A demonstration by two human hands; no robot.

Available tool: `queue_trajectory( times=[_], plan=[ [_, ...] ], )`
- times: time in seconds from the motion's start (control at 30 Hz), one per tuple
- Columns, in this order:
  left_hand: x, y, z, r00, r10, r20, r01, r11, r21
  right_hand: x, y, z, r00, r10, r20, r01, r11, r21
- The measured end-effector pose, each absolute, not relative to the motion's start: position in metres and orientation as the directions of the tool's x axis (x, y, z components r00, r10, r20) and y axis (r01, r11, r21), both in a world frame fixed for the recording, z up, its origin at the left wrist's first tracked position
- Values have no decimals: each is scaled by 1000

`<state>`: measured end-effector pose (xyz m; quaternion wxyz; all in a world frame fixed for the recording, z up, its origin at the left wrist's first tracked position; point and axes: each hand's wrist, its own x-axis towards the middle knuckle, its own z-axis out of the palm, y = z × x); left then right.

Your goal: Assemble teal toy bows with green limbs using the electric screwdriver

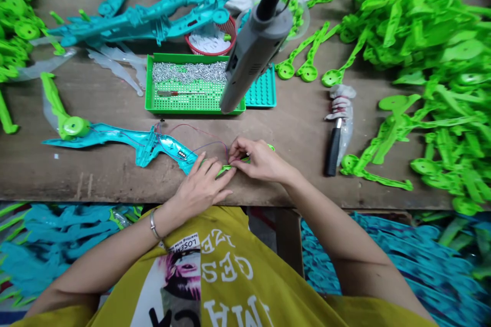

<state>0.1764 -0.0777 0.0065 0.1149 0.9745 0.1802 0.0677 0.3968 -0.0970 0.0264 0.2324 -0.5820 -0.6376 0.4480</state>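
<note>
A turquoise plastic toy-bow half (pixel 126 135) lies on the table, its inner side up, with a round-ended green arm (pixel 74 126) at its left end. My left hand (pixel 203 181) rests over its right end, steadying a second green arm (pixel 226 167), largely hidden by both hands. Thin red and blue wires (pixel 209 143) loop from the turquoise half towards my right hand (pixel 261 159). Its thumb and index finger pinch a wire just above the green arm. The exact spot under the fingertips is hidden.
Behind the work stands a green tray (pixel 195 110) of small screws, holding a screwdriver (pixel 169 93). A grey pole-like tool (pixel 253 46) hangs over it. To the right lies a black-handled hammer (pixel 333 150). Green parts (pixel 418 20) heap up on the right, turquoise ones (pixel 153 20) behind.
</note>
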Motion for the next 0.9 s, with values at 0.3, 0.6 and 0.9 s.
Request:
queue_trajectory(
  times=[0.3, 0.6, 0.9],
  plan=[
    [182, -80, 5, 907, 411, 87, 370, -880, 297, 399, -94, 30, -219, 949, -227, 603, -51, -796],
    [181, -78, 15, 922, 380, 76, 348, -898, 269, 404, -106, 32, -207, 972, -108, 621, 46, -782],
    [187, -83, 14, 790, 441, 425, 397, -897, 192, 398, -123, 19, -253, 967, 0, 731, 191, -655]
  ],
)
